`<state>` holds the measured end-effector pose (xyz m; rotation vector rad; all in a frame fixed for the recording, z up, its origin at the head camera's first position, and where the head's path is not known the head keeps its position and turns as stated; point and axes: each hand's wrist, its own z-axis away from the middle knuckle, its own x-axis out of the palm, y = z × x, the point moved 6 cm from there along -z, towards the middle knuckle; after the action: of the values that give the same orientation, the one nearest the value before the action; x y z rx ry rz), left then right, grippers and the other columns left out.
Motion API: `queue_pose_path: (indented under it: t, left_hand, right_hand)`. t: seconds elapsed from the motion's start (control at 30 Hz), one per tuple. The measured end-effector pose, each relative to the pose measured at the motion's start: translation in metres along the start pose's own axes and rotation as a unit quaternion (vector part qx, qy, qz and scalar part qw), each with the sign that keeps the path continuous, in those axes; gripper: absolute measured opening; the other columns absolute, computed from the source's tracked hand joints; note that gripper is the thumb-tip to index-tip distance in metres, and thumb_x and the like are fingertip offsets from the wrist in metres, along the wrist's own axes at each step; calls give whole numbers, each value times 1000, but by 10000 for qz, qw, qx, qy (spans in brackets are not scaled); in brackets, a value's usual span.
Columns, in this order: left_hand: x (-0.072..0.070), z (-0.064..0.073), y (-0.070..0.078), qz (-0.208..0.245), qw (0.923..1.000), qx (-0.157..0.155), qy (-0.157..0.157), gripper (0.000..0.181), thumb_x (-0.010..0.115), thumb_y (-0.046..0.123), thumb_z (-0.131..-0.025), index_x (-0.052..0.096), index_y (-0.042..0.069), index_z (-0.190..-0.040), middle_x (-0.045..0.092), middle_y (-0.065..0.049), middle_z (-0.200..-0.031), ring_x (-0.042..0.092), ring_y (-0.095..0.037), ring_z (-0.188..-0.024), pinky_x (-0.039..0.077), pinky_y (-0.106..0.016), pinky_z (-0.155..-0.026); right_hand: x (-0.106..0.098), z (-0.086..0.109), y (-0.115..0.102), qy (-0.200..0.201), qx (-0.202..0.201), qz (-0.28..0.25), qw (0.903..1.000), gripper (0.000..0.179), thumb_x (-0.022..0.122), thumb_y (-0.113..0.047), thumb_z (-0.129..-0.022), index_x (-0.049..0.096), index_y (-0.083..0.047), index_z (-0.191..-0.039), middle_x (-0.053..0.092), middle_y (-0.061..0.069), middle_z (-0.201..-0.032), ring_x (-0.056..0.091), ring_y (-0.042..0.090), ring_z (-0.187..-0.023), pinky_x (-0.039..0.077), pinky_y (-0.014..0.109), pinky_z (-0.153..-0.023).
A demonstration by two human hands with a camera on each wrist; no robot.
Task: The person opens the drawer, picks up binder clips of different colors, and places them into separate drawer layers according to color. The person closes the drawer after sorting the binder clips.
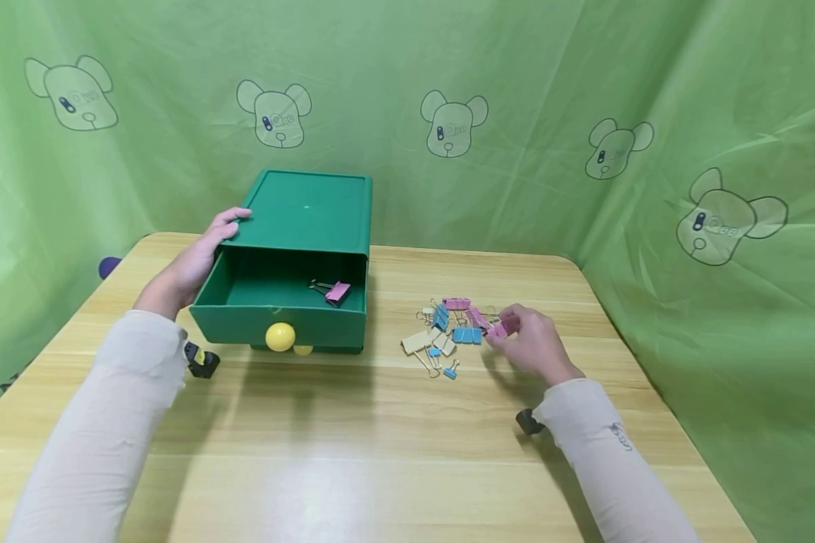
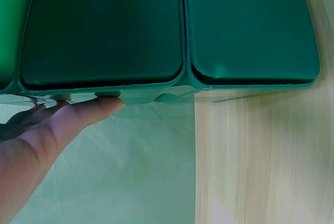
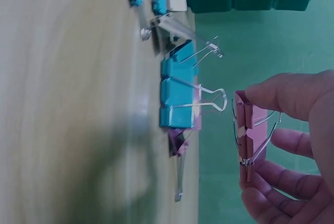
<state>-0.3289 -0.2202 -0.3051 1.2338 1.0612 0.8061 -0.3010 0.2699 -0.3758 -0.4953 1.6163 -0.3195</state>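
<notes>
My right hand (image 1: 533, 343) pinches a pink binder clip (image 3: 251, 130) between thumb and fingers, just right of a pile of binder clips. In that pile are blue clips (image 1: 466, 335), pink clips (image 1: 456, 303) and a cream clip (image 1: 416, 342). On the left stands a green drawer box (image 1: 306, 211). Its upper drawer (image 1: 312, 326) is pulled out and holds another pink binder clip (image 1: 337, 292). My left hand (image 1: 193, 268) rests against the box's left side, fingertips at the top edge. In the left wrist view the thumb lies extended along that side.
A yellow round knob (image 1: 280, 337) is on the drawer front, with a second knob partly hidden below it. The wooden table (image 1: 394, 467) ends at green curtains (image 1: 516, 204) behind and to the right. Black wrist devices (image 1: 530, 421) hang under both forearms.
</notes>
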Motion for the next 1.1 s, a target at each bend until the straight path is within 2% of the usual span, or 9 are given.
queue_pose_path:
  t: [0.43, 0.8, 1.1]
  left_hand:
    - [1, 2, 1, -37, 10000, 36, 55, 44, 22, 51, -102, 20, 42, -145, -7, -10, -157, 15, -45, -131, 29, -56, -96]
    - [1, 2, 3, -39, 9999, 68, 66, 45, 22, 50, -103, 19, 41, -146, -8, -9, -157, 13, -46, -133, 24, -62, -99]
    - [1, 1, 2, -41, 9999, 111, 59, 46, 22, 49, -103, 18, 39, -148, -9, -9, -158, 10, -45, -135, 21, -64, -102]
  right_hand:
    - [-11, 1, -28, 137, -261, -97, 9995, 47, 77, -28, -83, 59, -1, -116, 65, 15, -104, 59, 38, -102, 47, 51, -87]
    - [-16, 0, -44, 234, -529, -131, 9982, 44, 77, -29, -83, 61, -1, -113, 66, 13, -100, 61, 33, -97, 48, 49, -86]
    - [-20, 0, -54, 389, -746, -185, 9963, 42, 78, -26, -81, 61, -1, -110, 66, 11, -97, 62, 34, -94, 50, 47, -82]
